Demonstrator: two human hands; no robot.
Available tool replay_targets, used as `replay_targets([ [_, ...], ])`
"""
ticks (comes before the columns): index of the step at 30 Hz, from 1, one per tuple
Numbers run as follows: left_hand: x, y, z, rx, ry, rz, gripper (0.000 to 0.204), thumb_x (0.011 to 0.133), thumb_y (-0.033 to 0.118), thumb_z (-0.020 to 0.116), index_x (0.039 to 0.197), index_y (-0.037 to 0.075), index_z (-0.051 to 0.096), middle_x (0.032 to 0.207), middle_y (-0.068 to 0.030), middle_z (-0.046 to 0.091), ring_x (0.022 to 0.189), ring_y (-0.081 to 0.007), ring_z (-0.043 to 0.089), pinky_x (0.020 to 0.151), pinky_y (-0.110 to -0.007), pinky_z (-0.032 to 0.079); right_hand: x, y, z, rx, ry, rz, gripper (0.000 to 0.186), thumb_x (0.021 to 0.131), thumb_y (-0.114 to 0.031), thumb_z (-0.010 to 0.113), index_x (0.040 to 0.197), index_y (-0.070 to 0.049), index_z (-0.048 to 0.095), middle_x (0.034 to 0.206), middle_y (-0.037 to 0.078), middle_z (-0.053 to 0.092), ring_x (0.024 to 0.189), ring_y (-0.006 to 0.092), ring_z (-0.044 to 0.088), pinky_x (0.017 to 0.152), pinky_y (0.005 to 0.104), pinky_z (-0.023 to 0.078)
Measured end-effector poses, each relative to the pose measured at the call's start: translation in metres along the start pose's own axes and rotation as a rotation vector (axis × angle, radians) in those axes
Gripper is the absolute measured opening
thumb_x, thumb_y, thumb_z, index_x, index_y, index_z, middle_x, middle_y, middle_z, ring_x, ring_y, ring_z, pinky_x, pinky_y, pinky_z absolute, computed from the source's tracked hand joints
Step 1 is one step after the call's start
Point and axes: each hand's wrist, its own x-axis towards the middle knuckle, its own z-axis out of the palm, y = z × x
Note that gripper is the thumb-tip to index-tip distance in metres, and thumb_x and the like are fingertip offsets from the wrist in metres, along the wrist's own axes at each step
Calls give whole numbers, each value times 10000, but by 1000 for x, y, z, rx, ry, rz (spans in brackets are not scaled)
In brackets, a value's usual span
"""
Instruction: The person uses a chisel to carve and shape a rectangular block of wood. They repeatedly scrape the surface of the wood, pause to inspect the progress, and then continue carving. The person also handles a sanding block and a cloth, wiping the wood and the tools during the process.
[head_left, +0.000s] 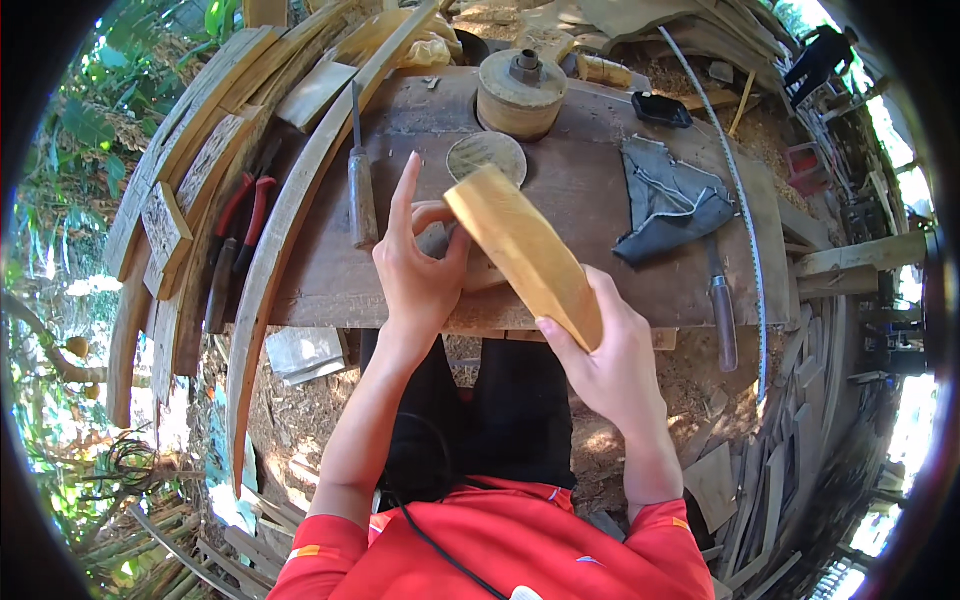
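Note:
A smooth, slightly curved wooden block, yellowish brown, slants up and to the left over the table. My right hand grips its lower end, thumb on the near side. Close to the block's upper end is my left hand, index finger stretched upward, thumb and other fingers curled together. Something greyish shows between them, but what it is I cannot make out. Behind the block lies a round wooden disc on the brown work table. Beyond it stands a thick round wooden piece with a metal nut on top.
A wooden-handled tool lies on the left, near red-handled pliers and long curved boards. To the right are a grey cloth, another handled tool, a long measuring strip and a black tray.

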Motion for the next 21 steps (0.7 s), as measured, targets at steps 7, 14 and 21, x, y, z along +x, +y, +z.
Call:
replay_targets([
  [7,2,-1,0,23,-8,41,919,811,-42,796,1624,91,390,974,-125,793,976,-293,776,868,-385,579,0,1,1,50,-28,60,526,923,-184,827,1328,26,567,1117,215,708,955,385,732,835,433,575],
  [14,6,-2,0,12,-20,177,237,883,-53,777,1113,3,774,982,-100,782,911,-193,740,855,-314,559,8,51,16,904,29,385,497,1046,-263,708,1397,23,502,1079,158,745,900,189,747,799,316,594],
  [21,6,-8,-4,-220,-53,-70,140,938,-46,761,1074,-19,778,954,-52,757,926,-90,681,848,-244,531,10,53,23,913,78,438,532,1046,-299,714,1405,31,501,1053,174,758,858,195,753,781,330,600],
])
